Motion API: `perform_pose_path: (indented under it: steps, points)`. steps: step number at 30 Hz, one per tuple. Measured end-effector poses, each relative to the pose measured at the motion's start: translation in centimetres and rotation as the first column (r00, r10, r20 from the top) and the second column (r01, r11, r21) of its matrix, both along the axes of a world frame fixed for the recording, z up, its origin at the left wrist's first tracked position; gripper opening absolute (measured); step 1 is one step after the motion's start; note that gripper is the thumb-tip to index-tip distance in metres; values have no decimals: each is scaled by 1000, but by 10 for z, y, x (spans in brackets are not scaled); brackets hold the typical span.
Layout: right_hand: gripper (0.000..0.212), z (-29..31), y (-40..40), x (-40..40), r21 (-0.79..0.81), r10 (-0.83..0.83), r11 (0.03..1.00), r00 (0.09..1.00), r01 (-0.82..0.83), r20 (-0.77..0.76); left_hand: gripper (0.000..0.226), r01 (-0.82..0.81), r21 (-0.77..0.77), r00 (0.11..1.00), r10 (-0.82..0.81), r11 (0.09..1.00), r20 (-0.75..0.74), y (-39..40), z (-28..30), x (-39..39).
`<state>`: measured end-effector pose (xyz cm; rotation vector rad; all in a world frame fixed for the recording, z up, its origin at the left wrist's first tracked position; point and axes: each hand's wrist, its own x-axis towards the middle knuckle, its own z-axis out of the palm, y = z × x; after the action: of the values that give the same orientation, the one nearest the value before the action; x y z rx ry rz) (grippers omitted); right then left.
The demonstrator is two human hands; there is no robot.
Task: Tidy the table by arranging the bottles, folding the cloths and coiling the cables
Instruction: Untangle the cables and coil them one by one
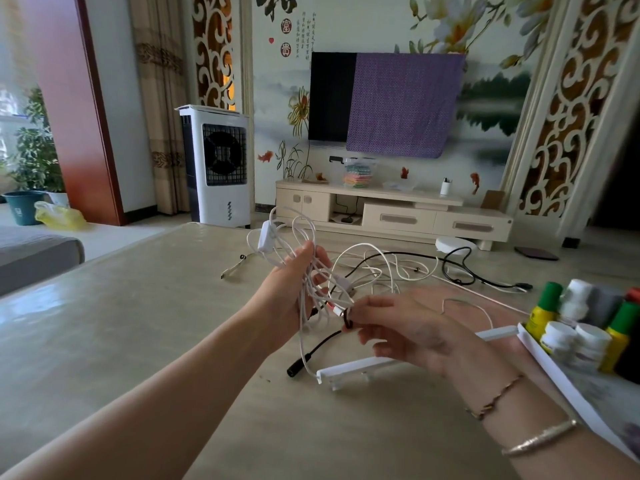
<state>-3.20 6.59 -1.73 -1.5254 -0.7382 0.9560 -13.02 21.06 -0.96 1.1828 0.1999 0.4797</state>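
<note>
Between both hands [349,306], tangled cables [311,271]

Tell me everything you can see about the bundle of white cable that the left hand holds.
The white cable bundle is thin, glossy, plastic-looking cord gathered into several loose, uneven loops. The left hand grips it above the table, raised upright, so that loops stand above the fingers and strands hang below the palm. A white inline switch sits on one loop at the upper left. Strands run to the right hand, which pinches a dark cable end there. More cable trails onto the table behind.
</note>
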Motion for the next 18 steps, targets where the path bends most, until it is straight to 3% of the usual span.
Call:
perform_pose_path:
  steps: [9,16,18]
  points:
    - [26,11,-3,6,94,-69,993,994,76,-84,36,36,35,999,-36,999,3,-1,2,-2]
    - [27,10,-1,5,210,-45,973,974,93,-220,35,-54,63,999,54,997,5,-4,1,0]
    - [26,11,-2,5,223,-28,972,981,72,-193,35,-73,51,997,72,996,18,-3,0,0]
